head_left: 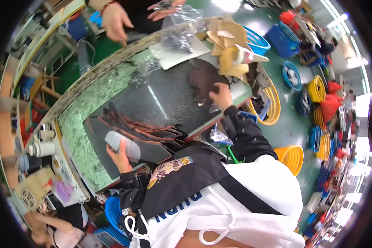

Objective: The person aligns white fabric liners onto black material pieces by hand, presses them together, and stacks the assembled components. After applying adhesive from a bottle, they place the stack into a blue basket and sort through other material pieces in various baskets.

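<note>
My left hand (120, 158) is closed round a pale grey rounded piece (127, 145) at the near left of the table, its thumb lying across the piece. It is held against a stack of dark flat panels with reddish edges (146, 134), which fans out on the black mat (153, 97). At the far right of the mat, my right hand (222, 97) rests at the edge of a dark brown, wavy-edged flat piece (203, 78). Its thumb and forefinger are bent but apart. The other fingertips are partly hidden.
Across the table are another person's hands (115, 22), near a clear plastic bag of small dark parts (180, 41) on a white sheet (169, 60). Brown cardboard scraps (225, 35) lie at the far right corner. Yellow baskets (291, 159) and blue tubs (291, 75) stand right.
</note>
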`<state>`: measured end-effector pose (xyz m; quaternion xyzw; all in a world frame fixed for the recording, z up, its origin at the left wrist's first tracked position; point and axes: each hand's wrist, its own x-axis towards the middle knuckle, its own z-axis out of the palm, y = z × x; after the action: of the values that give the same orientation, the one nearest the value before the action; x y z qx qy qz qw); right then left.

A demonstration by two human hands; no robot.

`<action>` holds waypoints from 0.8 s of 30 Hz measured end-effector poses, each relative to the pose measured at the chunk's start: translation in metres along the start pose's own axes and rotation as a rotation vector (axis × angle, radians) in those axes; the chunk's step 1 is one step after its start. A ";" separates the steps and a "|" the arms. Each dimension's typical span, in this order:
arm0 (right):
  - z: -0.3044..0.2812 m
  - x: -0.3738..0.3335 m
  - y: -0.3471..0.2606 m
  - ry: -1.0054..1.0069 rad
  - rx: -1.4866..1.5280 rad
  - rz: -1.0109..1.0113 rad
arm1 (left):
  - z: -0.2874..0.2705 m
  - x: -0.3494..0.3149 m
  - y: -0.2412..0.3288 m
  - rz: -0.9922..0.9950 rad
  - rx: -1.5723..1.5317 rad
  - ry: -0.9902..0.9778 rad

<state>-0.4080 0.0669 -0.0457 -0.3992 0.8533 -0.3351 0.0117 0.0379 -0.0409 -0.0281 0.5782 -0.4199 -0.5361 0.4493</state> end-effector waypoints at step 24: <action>-0.133 0.017 0.182 -0.186 0.606 0.145 | 0.006 -0.006 0.021 -0.035 0.099 0.101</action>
<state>-0.5805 0.2132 -0.0445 -0.3449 0.7362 -0.5343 0.2317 0.0316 -0.0406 -0.0068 0.6332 -0.4127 -0.4927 0.4313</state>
